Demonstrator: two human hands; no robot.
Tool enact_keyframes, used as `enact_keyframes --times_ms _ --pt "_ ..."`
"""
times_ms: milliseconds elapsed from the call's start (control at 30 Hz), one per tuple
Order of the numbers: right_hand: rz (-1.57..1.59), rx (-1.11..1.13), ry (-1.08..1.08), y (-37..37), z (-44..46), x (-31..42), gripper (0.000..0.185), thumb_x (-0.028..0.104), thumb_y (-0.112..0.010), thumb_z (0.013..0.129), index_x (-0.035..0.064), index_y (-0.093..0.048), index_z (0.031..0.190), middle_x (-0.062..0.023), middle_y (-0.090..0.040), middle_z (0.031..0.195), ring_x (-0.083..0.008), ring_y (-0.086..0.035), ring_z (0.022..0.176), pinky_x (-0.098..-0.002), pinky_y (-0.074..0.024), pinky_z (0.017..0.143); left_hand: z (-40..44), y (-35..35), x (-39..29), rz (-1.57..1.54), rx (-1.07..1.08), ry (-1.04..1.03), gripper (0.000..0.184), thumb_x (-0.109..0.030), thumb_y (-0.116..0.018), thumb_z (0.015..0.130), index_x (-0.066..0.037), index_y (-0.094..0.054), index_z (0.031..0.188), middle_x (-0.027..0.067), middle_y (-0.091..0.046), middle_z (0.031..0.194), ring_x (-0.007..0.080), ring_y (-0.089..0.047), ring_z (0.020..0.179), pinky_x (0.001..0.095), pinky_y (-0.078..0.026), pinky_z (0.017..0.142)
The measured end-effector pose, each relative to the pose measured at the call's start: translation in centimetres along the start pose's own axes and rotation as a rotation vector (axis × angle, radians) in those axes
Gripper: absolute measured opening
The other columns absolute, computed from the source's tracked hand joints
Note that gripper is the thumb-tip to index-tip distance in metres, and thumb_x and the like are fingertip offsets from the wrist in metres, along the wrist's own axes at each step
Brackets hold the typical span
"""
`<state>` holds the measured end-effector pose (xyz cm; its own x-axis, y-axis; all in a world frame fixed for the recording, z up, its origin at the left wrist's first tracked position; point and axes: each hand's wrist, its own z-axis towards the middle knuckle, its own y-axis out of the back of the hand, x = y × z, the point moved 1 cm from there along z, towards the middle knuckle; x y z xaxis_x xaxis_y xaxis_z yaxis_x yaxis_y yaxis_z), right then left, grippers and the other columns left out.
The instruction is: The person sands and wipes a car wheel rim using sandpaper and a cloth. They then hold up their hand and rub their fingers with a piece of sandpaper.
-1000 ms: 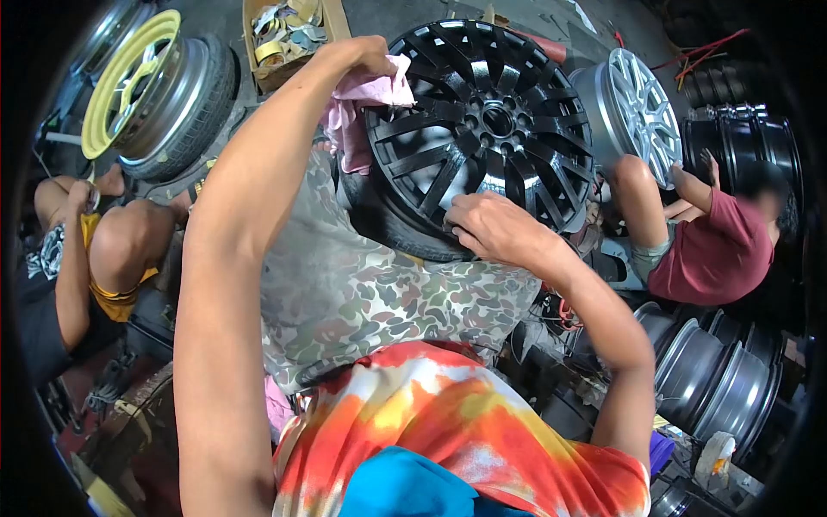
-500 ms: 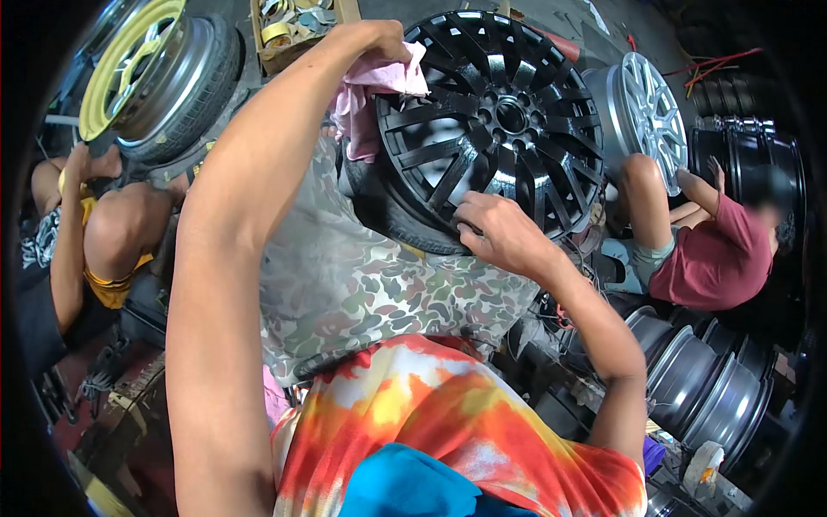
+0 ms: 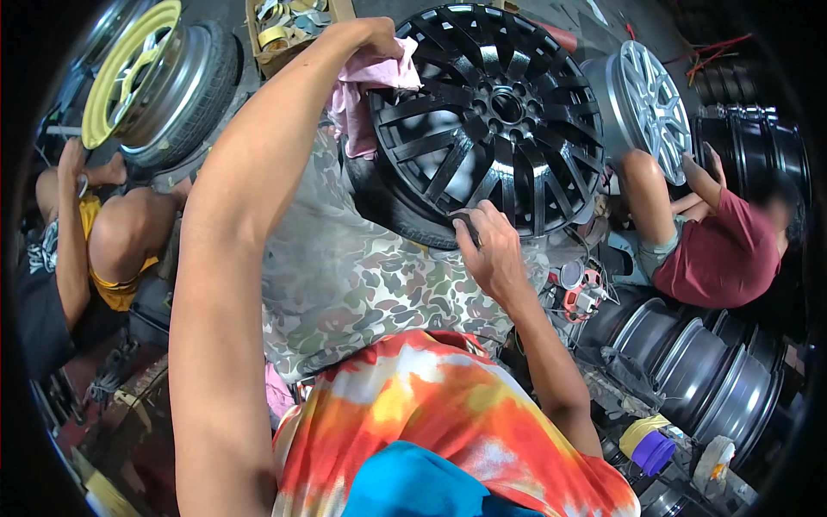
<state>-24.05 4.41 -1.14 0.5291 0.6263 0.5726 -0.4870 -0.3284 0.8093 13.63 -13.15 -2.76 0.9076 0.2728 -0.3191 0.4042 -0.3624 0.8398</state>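
A glossy black multi-spoke wheel rim point(image 3: 504, 142) lies in front of me, tilted, above a dark tyre point(image 3: 392, 215). At the rim's upper left edge, my left hand point(image 3: 379, 39) grips a pink cloth point(image 3: 357, 90) that hangs down over the edge. My right hand point(image 3: 489, 246) is at the rim's lower edge, its fingers closed around a small dark pad point(image 3: 463, 221). Camouflage fabric point(image 3: 370, 293) covers my lap below the rim.
A person in a maroon shirt point(image 3: 724, 250) sits at right beside a silver wheel point(image 3: 655, 112). Another person's knee point(image 3: 129, 233) is at left, near a yellow-lipped wheel point(image 3: 99, 95). Stacked rims point(image 3: 706, 370) stand lower right; a cardboard box point(image 3: 345, 10) sits at the top.
My right hand has turned more upright at the rim's lower edge, and its forearm has swung left, uncovering a red object. My left hand keeps the cloth at the same edge.
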Motion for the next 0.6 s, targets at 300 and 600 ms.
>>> enact_keyframes --times_ms 300,600 --pt "0.042 0.061 -0.001 3.9 -0.7 -0.5 0.017 0.006 -0.072 0.091 -0.002 -0.068 0.106 -0.0173 -0.064 0.096 -0.0378 -0.065 0.085 -0.0444 -0.052 0.079 0.0 0.0 0.2 -0.031 0.017 -0.021 0.052 -0.043 -0.07 0.091 0.001 -0.074 0.118 0.0167 -0.077 0.104 0.0305 -0.073 0.09 0.0466 -0.057 0.082" --pt "0.022 -0.226 0.03 4.2 -1.5 -1.9 0.015 0.001 -0.073 0.088 -0.0016 -0.069 0.103 -0.0173 -0.062 0.096 -0.0336 -0.066 0.088 -0.0425 -0.0524 0.077 -7.8 -1.5 -9.8 0.02 -0.114 -0.496 0.04 -0.035 -0.073 0.086 -0.009 -0.073 0.117 0.022 -0.076 0.11 0.0413 -0.073 0.102 0.0474 -0.058 0.091"
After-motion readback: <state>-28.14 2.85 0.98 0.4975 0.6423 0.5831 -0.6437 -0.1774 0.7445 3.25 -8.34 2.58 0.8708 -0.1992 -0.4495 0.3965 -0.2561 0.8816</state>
